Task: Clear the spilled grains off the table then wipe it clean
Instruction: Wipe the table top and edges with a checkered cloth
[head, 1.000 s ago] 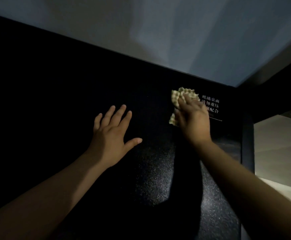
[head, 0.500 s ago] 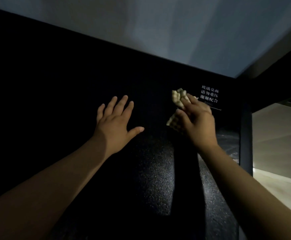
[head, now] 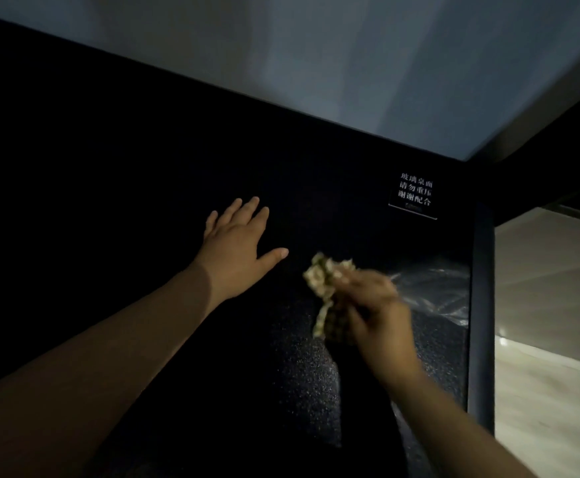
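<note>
Cloth [head: 326, 288]: pulled back from table's [head: 299, 374] far-right corner; I judge wiping underway.
Hands: right hand [head: 378, 315] grips it; left hand [head: 237, 246] spread flat.

The cloth [head: 325, 281] sits in the right grip [head: 380, 319], sticking out to its left, over the bench [head: 299, 374]. The left grip [head: 237, 246] lies flat on the bench, left of and beyond the right grip, apart from the cloth. A printed label [head: 415, 194] lies farther back and rightward. Plastic film [head: 433, 291] lies just right of the right grip, with the floor [head: 551, 305] past the bench edge.
</note>
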Available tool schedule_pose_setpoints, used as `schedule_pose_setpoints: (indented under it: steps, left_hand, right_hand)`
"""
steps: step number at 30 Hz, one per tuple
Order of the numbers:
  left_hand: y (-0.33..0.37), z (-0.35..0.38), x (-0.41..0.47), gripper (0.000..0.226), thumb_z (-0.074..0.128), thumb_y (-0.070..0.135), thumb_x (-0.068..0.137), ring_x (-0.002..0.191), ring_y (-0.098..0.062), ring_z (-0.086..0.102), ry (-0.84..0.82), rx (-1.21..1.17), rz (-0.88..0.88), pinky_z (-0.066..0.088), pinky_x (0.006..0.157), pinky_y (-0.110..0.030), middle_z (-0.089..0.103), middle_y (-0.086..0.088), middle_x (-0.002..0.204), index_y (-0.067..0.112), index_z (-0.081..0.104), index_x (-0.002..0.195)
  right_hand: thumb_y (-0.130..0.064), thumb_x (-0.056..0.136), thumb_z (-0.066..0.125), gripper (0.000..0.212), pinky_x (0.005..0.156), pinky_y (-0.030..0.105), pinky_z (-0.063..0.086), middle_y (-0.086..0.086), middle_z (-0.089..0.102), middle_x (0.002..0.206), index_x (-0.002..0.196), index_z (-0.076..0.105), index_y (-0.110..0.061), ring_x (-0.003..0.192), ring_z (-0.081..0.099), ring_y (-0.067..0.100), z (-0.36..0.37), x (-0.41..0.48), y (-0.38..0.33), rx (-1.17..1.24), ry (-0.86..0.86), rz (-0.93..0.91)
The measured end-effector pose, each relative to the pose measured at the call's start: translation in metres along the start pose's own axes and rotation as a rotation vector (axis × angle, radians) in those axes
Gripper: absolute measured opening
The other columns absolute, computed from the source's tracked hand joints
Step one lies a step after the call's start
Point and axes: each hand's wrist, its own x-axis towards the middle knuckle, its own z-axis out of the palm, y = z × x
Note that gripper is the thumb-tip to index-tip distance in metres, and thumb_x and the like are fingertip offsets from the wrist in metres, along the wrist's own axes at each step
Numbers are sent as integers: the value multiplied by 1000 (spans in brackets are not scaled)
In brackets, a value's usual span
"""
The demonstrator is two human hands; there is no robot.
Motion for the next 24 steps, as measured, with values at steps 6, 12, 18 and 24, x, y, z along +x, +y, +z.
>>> schedule_pose_setpoints:
  steps: [6, 12, 18, 24]
  left_hand:
    - [-6, 3, -30, 75, 33, 60, 92, 146, -18, -6, -27, 65, 5, -8, 118, -39, -1, 3, 160, 21, 9, 152]
    - [-12, 22, -49, 85, 17, 72, 82, 147, -23, -6, 49, 77, 21, -4, 116, -41, 0, -1, 161, 22, 16, 151]
    - [-14, 22, -58, 93, 5, 71, 73, 147, -22, -7, 18, 64, 17, -1, 117, -43, 1, 1, 161, 23, 16, 151]
    - [-12, 19, -57, 71, 29, 58, 95, 146, -19, -14, -48, 96, -7, -6, 119, -41, -9, 3, 160, 24, 6, 153]
  right_hand:
    - [-20, 91, 57, 35, 106, 22, 29, 7, 59, 133, 125, 63, -12, 123, 50, 29, -34, 127, 57, -186, 198, 158]
    - [-31, 94, 46, 48, 116, 41, 24, 9, 41, 149, 138, 52, -13, 141, 30, 32, -7, 108, 71, -412, 38, 90]
    - [-20, 92, 52, 43, 115, 19, 15, -3, 41, 149, 136, 55, -22, 143, 27, 14, 12, 3, 19, -164, -164, -67]
    - [-1, 89, 56, 43, 111, 40, 38, -6, 54, 136, 127, 62, -19, 129, 49, 16, -8, 8, 26, 108, 41, 37]
